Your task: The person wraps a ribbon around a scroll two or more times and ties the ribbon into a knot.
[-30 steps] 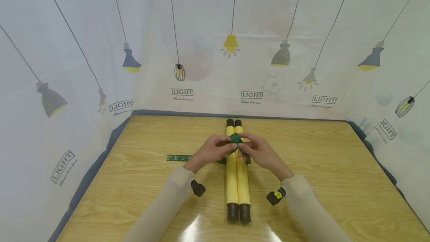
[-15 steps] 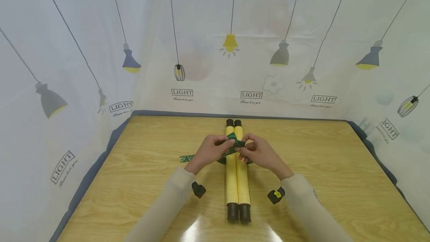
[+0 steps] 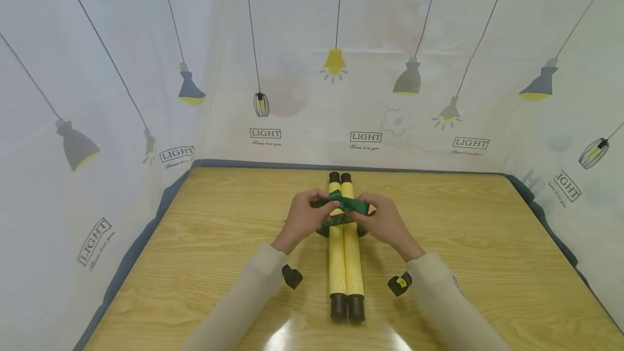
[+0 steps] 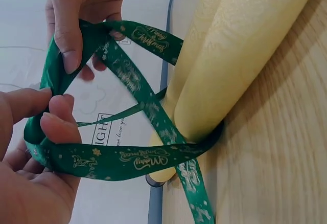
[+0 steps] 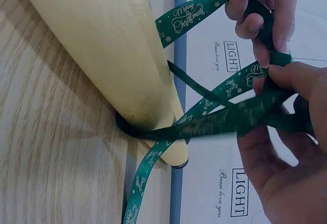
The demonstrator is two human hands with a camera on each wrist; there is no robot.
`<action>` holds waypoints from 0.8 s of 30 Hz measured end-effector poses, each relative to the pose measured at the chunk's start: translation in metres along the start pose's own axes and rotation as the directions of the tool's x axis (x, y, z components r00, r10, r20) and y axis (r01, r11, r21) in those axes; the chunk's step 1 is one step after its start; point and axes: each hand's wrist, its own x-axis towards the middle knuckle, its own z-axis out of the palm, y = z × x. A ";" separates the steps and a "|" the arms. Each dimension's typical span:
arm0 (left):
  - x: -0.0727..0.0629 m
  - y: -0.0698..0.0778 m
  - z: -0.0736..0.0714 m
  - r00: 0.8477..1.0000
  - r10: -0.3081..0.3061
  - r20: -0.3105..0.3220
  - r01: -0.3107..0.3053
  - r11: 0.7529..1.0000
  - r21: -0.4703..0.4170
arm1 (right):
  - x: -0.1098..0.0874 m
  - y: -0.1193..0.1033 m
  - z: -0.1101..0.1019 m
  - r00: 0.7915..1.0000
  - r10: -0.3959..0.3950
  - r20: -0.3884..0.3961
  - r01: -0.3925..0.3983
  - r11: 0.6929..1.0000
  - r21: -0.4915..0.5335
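Both hands on one green Merry Christmas ribbon [image 4: 117,161], up over the middle-to-far part of two pale yellow tubes, left tube [image 3: 337,264] and right tube [image 3: 354,264]. Left hand [image 3: 301,217] pinches the ribbon, thumb against fingers, on the left side of the pair. Right hand [image 3: 387,222] pinches it too, on the right side; a folded band of ribbon spans the gap between the hands. Ribbon runs under the tubes at table level, comes up at the sides, crosses itself above them (lettering readable in the left wrist view, partly blurred in the right). One loose tail drops out of the bottom of both wrist views. Whether there's a knot, can't tell; fingers cover the crossing.

Tubes lie side by side on the wood-grain table [image 3: 219,199], pointing away from the person, dark end caps [image 3: 338,306] at near and far ends. Light sleeves [image 3: 244,291] on both arms, a black wrist camera [image 3: 400,284] at each wrist. Behind: white backdrop [image 3: 312,118] printed with hanging lamps and LIGHT labels.
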 end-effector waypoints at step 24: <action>0.005 0.002 -0.015 0.975 0.060 0.212 -0.113 0.962 0.247 | -0.001 0.000 -0.014 0.999 -0.032 0.023 0.034 0.997 -0.067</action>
